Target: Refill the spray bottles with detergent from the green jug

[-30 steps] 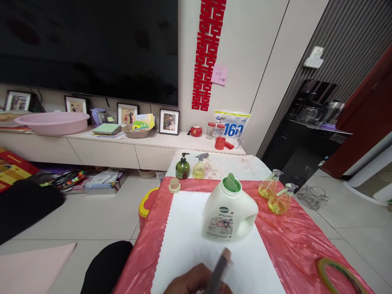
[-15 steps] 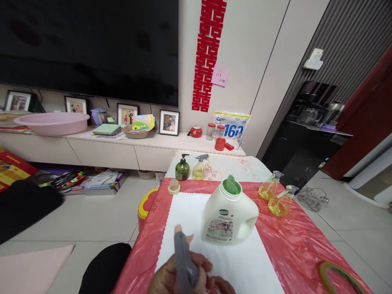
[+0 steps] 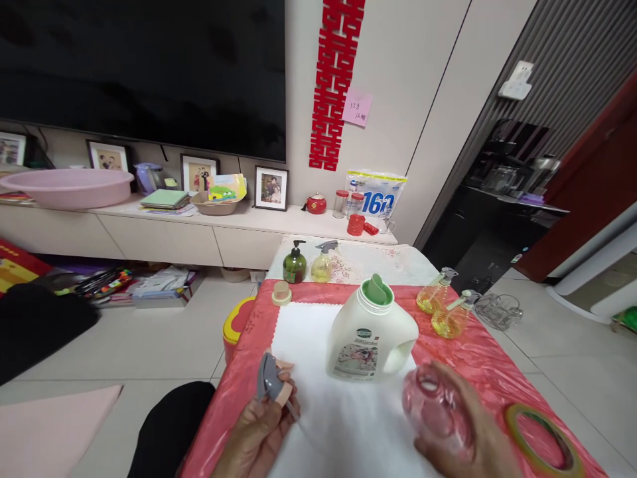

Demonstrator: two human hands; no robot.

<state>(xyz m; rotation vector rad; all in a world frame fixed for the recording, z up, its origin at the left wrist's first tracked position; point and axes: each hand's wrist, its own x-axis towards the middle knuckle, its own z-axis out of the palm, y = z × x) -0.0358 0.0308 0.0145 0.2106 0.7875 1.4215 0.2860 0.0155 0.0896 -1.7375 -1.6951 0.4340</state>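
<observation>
My left hand is closed on a grey spray-nozzle head, held above the near left of the white cloth. My right hand wraps round an open, clear pink bottle, its mouth facing me, over the red table cover. Between and just beyond my hands stands a white detergent jug with a green cap.
Two yellow spray bottles stand at the table's right. A green pump bottle and another yellow sprayer stand at the far end. A loose cap and a tape roll lie on the cover. A yellow-red stool sits left of the table.
My hands have drawn apart: the left carried the grey sprayer head to the left, and the right has come into view holding the pink bottle. The view shifted slightly.
</observation>
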